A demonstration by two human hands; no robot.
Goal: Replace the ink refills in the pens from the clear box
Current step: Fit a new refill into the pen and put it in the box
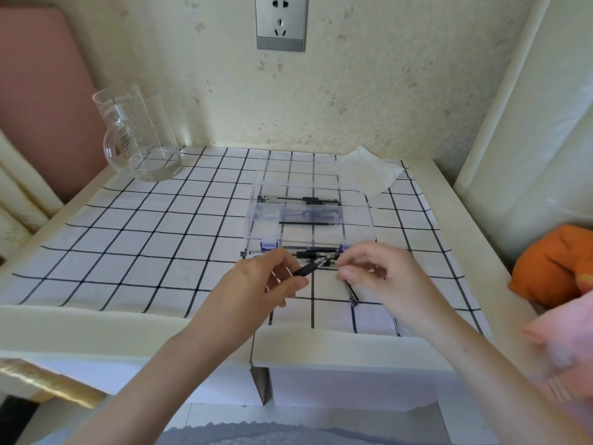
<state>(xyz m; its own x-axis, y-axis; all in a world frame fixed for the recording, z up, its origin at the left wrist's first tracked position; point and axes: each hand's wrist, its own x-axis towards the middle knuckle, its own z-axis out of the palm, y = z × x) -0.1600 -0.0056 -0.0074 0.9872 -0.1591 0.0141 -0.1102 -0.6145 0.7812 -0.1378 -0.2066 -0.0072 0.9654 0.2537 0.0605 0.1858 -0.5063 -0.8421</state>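
Observation:
My left hand (266, 281) grips a black pen (309, 268) by its grip section, tip pointing up and right. My right hand (378, 271) pinches at the pen's clear tip end with thumb and fingers. A pen part (351, 293) lies on the cloth under my right hand. Behind the hands stands the clear box (359, 220), lid open, with blue latches; a pen and a thin black refill (308, 223) lie inside. More pens (272, 252) rest on the cloth just in front of the box.
A checked cloth (144, 239) covers the small white table. A glass jug (138, 139) with a little water stands back left. A crumpled tissue (369, 171) lies behind the box. An orange fabric item (552, 264) sits off the right edge. The wall holds a socket (280, 22).

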